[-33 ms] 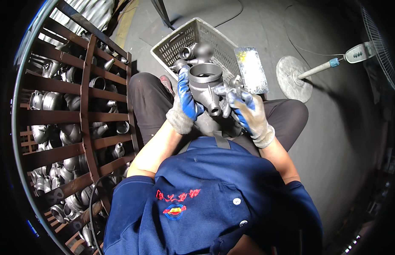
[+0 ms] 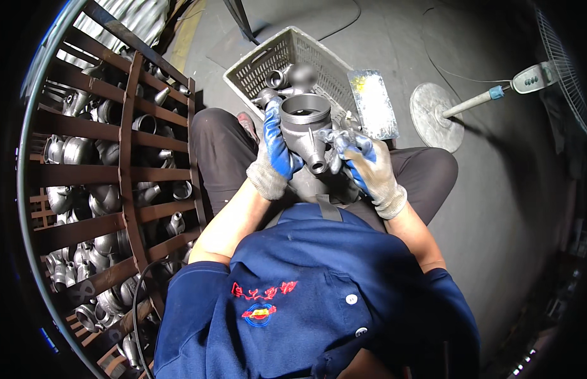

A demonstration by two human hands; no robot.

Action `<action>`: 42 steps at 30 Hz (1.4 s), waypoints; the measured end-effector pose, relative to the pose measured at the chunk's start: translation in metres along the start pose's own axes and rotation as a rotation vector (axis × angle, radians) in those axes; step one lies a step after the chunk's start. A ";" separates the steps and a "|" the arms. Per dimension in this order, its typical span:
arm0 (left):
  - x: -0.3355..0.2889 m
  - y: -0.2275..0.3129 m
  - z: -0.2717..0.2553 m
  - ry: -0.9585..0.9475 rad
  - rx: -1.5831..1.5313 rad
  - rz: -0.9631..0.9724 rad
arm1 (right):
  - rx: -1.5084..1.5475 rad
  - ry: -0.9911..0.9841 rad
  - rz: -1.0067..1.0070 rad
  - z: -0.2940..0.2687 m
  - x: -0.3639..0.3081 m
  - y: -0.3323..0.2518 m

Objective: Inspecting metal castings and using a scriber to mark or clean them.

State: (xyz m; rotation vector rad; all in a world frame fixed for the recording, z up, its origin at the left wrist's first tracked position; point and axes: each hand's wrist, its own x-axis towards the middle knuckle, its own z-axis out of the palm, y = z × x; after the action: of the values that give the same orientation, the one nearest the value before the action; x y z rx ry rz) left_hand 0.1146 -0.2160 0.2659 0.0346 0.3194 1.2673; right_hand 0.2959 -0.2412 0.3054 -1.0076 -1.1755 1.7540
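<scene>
A dark grey metal casting [image 2: 304, 129] is held over my lap, its wide ringed mouth facing up and a short spout pointing toward me. My left hand [image 2: 278, 148], in a white glove with a blue coated palm, is closed on the casting's left side. My right hand [image 2: 364, 158], gloved alike, has its fingers curled against the right side by the spout. Whatever the right fingers may pinch is hidden. Just beyond the casting, a grey plastic crate [image 2: 331, 66] holds several more castings [image 2: 278, 79].
At left stands a rusty barred metal cage [image 2: 126, 132] full of similar castings. A worn flat board [image 2: 374, 104] leans by the crate's right side. A fan with a round base [image 2: 437, 117] is on the floor at right. A dark cable [image 2: 137, 303] hangs beside the cage.
My right hand and its fingers have shifted very slightly along the casting. The casting's spout has tipped a trace; the left hand stays in place.
</scene>
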 end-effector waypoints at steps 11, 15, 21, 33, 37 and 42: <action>-0.001 0.006 0.007 -0.018 0.091 0.049 | -0.288 0.080 -0.197 -0.003 -0.007 -0.004; 0.001 0.005 0.009 0.057 0.074 0.068 | -0.338 0.093 -0.222 0.008 -0.006 0.008; -0.010 0.021 0.014 0.207 0.476 0.155 | 0.054 0.228 -0.144 -0.007 0.005 0.018; -0.005 0.027 0.012 0.156 0.778 0.314 | 0.262 0.245 -0.058 -0.019 0.009 0.007; -0.013 0.027 0.020 0.210 0.967 0.316 | 0.115 0.316 0.018 -0.027 0.014 0.019; -0.018 0.028 0.033 0.205 0.993 0.218 | 0.200 0.354 0.011 -0.029 0.010 0.026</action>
State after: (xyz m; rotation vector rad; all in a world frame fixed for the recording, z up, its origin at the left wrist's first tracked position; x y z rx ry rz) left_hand 0.0920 -0.2196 0.3069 0.8056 1.1214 1.2161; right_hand 0.3136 -0.2292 0.2715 -1.1450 -0.7586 1.5832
